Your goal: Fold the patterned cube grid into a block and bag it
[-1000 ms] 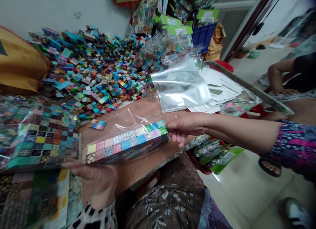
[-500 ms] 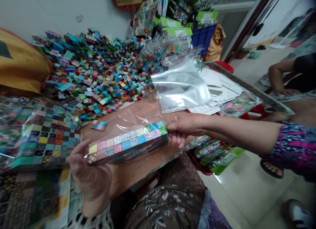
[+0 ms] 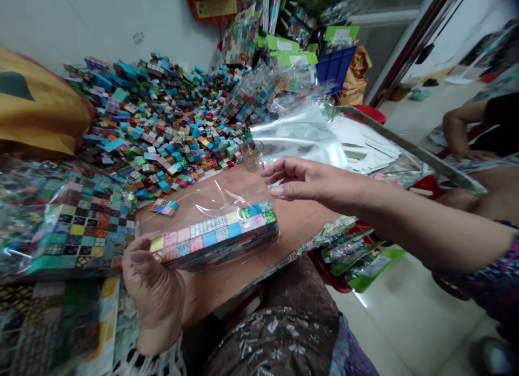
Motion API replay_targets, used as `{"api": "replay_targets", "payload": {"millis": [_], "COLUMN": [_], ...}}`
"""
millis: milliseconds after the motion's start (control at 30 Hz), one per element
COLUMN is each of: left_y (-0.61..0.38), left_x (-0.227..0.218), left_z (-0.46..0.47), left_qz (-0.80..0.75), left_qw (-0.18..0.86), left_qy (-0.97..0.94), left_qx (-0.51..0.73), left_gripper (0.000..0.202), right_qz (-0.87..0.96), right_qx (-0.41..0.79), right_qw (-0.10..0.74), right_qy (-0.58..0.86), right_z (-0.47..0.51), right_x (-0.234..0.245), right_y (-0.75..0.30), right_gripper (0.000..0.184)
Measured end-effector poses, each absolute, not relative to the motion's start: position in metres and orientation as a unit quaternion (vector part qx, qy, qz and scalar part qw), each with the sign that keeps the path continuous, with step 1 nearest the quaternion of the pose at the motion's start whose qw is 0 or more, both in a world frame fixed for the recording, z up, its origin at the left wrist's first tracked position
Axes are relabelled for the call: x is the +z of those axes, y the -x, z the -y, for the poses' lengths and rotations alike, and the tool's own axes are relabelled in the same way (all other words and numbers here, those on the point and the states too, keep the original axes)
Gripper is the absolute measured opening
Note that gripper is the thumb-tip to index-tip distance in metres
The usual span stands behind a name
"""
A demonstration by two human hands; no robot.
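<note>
My left hand (image 3: pixel 152 289) grips the near end of a flat slab of small coloured cubes (image 3: pixel 214 235) wrapped in a clear plastic bag (image 3: pixel 211 200). The slab lies tilted over the brown table (image 3: pixel 292 224). My right hand (image 3: pixel 300 182) hovers just above the slab's far end with fingers spread, holding nothing and apart from the bag. Behind it lies a stack of clear empty bags (image 3: pixel 300 138).
A big heap of loose coloured cubes (image 3: pixel 162 121) covers the back of the table. Bagged cube sets (image 3: pixel 68 224) lie at the left. White cards (image 3: pixel 365 143) sit at the right. Another person's arm (image 3: pixel 466 132) rests at the far right. A red basket of packs (image 3: pixel 348 251) stands below.
My right hand has let go of the slab's far end and risen above it with fingers spread. My left hand has closed more firmly around the near end.
</note>
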State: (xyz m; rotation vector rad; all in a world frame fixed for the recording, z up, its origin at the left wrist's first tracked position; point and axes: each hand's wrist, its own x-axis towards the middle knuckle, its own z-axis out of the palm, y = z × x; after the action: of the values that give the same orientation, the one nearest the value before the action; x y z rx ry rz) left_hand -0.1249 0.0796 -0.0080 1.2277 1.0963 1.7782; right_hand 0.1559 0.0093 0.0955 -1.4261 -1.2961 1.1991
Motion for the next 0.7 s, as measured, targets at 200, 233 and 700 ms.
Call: {"api": "replay_targets", "payload": {"millis": [200, 233, 700], "left_y": [0.127, 0.128, 0.13], "left_x": [-0.009, -0.01, -0.014], "left_z": [-0.082, -0.082, -0.085], "left_qz": [-0.413, -0.409, -0.413], "left_qw": [0.355, 0.354, 0.323], "left_qy": [-0.478, -0.482, -0.525], "left_qx": [0.689, 0.689, 0.671], "left_gripper": [0.066, 0.065, 0.066], "right_qz": [0.55, 0.555, 0.504], "right_qx": [0.385, 0.377, 0.378], "right_qw": [0.479, 0.491, 0.561], "right_qy": [0.564, 0.557, 0.538], "right_z": [-0.015, -0.015, -0.005], "right_x": [0.085, 0.083, 0.056], "right_y": [-0.135, -0.134, -0.138], "right_gripper": [0.026, 0.019, 0.014]}}
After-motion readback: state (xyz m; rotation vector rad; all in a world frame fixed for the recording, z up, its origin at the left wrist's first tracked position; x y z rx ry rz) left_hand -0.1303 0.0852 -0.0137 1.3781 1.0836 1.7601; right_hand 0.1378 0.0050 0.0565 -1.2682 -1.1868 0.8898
